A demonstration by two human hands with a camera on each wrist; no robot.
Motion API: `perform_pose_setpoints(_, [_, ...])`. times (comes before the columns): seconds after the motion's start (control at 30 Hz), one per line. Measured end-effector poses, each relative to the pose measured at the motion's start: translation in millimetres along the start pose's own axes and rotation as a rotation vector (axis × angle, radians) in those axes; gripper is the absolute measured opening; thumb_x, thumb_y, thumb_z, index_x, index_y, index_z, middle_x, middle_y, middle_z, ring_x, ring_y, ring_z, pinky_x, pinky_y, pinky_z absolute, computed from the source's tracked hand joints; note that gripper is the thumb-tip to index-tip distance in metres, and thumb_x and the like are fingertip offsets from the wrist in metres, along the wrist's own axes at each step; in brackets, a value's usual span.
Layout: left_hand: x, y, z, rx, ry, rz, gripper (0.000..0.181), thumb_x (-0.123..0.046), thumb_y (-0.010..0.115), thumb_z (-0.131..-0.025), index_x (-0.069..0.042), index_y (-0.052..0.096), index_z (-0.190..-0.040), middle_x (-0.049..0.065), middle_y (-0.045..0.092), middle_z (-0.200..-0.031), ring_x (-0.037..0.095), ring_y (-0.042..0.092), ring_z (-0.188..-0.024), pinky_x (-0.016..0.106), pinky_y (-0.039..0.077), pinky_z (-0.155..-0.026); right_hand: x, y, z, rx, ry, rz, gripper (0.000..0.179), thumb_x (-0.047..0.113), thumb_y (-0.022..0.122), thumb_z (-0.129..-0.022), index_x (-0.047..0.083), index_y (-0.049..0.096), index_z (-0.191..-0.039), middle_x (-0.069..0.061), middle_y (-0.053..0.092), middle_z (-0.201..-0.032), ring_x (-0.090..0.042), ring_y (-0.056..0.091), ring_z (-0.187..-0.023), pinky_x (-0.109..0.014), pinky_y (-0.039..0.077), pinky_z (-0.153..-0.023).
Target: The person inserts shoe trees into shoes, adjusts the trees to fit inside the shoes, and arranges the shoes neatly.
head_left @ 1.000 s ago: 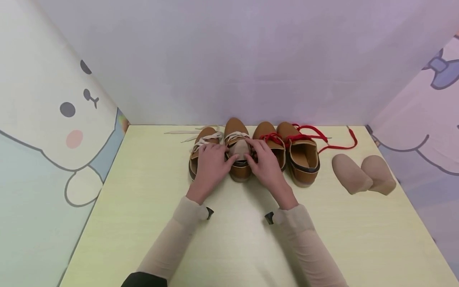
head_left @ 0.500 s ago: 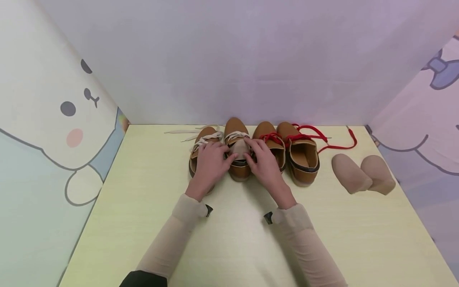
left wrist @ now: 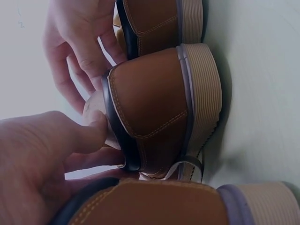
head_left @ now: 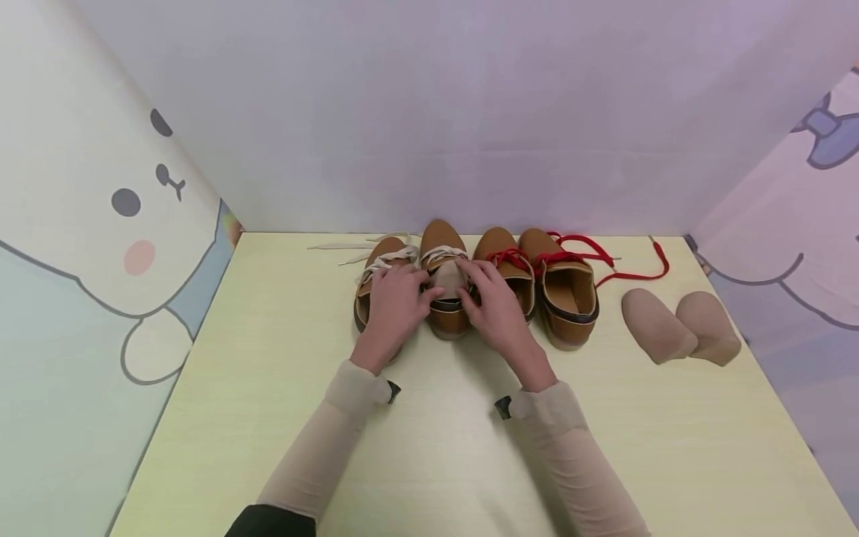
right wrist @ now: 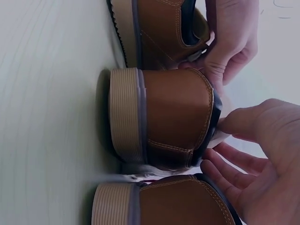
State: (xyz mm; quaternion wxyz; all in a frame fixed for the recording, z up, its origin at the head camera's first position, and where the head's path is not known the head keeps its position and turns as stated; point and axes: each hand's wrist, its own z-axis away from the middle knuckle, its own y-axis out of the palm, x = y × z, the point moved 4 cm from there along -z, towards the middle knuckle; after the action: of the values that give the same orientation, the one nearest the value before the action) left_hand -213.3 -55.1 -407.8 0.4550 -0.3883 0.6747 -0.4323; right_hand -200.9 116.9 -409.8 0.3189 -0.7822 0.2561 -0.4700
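Two pairs of brown lace-up shoes stand in a row with their toes toward the back wall. In the second shoe from the left, with white laces, a beige shoe filler sits in the opening. My left hand holds the filler from the left, its thumb on the filler's near end and its fingers along the shoe's side. From the right, my right hand holds the same filler with bent fingers and thumb. In the left wrist view, the shoe's dark collar hides most of the filler.
The leftmost shoe is partly covered by my left hand. Two red-laced shoes stand to the right, the outer one with an unfilled opening. Two more beige fillers lie overlapping at the right. A loose red lace trails across the tabletop.
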Motion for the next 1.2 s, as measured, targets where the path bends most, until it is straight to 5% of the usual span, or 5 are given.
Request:
perform_pose_setpoints(0.77, [-0.3,5.6,-6.2,-0.052,-0.037,0.01,0.031,-0.045,0.078,-0.09,-0.016,0.076,-0.098,0.0,0.077,-0.095,0.024,0.074,-0.09,0.05,0.041,-0.106,-1.3,2.8,-3.1,-0.006,0.033,0.016,0.052,0.006,0.072,-0.096,0.016,0.059,-0.145,-0.013,0.062,-0.134,-0.029,0.066,-0.113,-0.048,0.058,-0.093])
perform_pose_setpoints(1.2, [0.0,0.3,-2.7,-0.012,-0.016,0.04,0.027,-0.041,0.078,-0.093,-0.016,0.079,-0.103,0.0,0.078,-0.1,0.021,0.074,-0.093,0.05,0.039,-0.107,0.7,5.0,-4.0,-0.001,0.039,0.045,0.048,0.012,0.071,-0.098,0.021,0.061,-0.145,-0.014,0.062,-0.132,-0.032,0.063,-0.117,-0.05,0.057,-0.093])
